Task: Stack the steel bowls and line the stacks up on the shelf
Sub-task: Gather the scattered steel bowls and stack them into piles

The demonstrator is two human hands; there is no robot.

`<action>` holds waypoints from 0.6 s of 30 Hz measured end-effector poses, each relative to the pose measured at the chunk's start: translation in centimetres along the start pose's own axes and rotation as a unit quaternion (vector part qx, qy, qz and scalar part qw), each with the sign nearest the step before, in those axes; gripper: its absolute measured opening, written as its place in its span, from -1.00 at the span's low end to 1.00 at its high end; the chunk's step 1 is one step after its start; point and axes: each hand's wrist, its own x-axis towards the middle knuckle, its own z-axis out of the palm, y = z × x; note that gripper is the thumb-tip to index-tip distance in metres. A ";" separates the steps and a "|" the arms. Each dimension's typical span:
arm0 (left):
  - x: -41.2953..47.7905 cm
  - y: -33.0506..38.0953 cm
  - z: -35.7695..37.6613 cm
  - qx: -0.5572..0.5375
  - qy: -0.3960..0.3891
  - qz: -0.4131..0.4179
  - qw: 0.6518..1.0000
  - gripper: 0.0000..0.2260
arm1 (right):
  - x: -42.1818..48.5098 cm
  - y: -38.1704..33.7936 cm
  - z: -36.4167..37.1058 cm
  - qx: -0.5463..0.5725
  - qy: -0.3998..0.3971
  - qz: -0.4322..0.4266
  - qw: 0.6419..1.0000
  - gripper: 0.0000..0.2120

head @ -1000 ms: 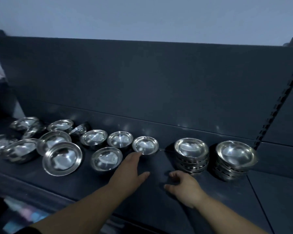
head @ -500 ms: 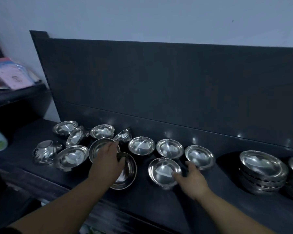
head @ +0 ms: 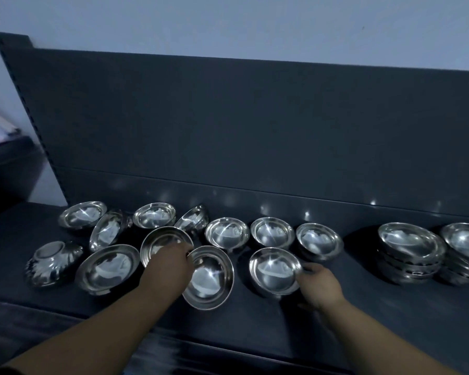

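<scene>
Several loose steel bowls lie scattered on the dark shelf [head: 255, 318]. My left hand [head: 168, 266] pinches the rim of a tilted steel bowl [head: 210, 280], lifted at its near side. My right hand [head: 318, 286] grips the right rim of another steel bowl [head: 275, 270] at the front. Behind them stand three upright bowls [head: 226, 232] in a row. Two stacks of bowls stand at the right: one stack [head: 410, 253] and a second stack [head: 466, 250] at the frame's edge.
The shelf's dark back panel [head: 255, 131] rises right behind the bowls. At the far left an overturned bowl [head: 52, 259] lies by the front edge. Some bowls at the left lean on their sides [head: 109, 230]. A lower dark shelf [head: 8, 163] holds papers at the left.
The view swung left, then steadied. My left hand took a bowl by its rim and tilted it. My right hand moved from the bare shelf to the front bowl's rim.
</scene>
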 end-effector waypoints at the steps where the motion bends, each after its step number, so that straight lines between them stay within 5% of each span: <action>1: 0.2 0.4 0.1 -0.009 -0.001 0.000 1.000 -0.80 | -0.1 -0.2 -0.4 0.018 0.014 -0.009 1.000 -0.76; 10: 0.4 6.1 3.7 -0.171 -0.093 -0.130 0.972 -0.87 | 0.4 -1.8 -5.4 0.127 0.016 -0.093 0.987 -0.86; 18: 0.5 10.0 8.9 -0.357 -0.138 -0.245 0.891 -0.83 | 2.0 -0.7 -7.1 -0.016 -0.040 -0.137 0.990 -0.79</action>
